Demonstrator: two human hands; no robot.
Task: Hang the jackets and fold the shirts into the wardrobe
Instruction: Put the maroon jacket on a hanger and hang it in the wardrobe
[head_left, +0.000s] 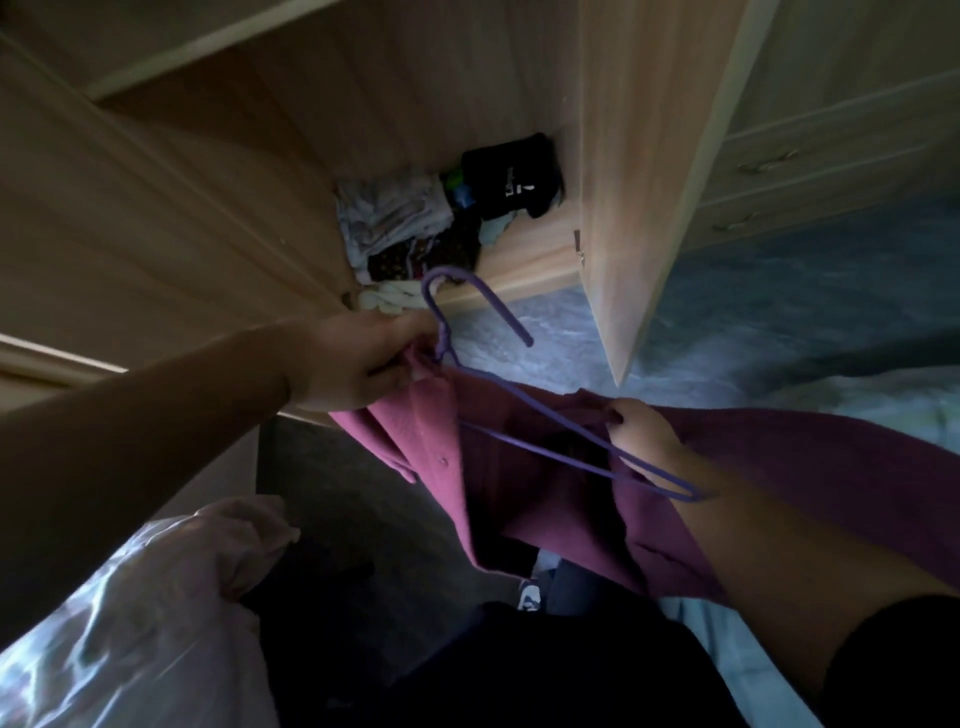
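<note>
Both bare forearms reached forward. The left hand (363, 364) gripped with curled fingers at the purple hanger's (519, 410) neck; the right hand (641, 431) pinched the maroon jacket (519, 493).

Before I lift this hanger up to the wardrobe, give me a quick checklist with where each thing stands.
1. Left hand grips the purple hanger at its neck: ok.
2. Right hand holds the maroon jacket at its collar: ok.
3. Jacket seated on both hanger shoulders: not ok, right end bare.
4. Hook free of cloth: ok.
5. Wardrobe open: ok.
6. Rail to hang on: cannot tell, out of view.
</note>
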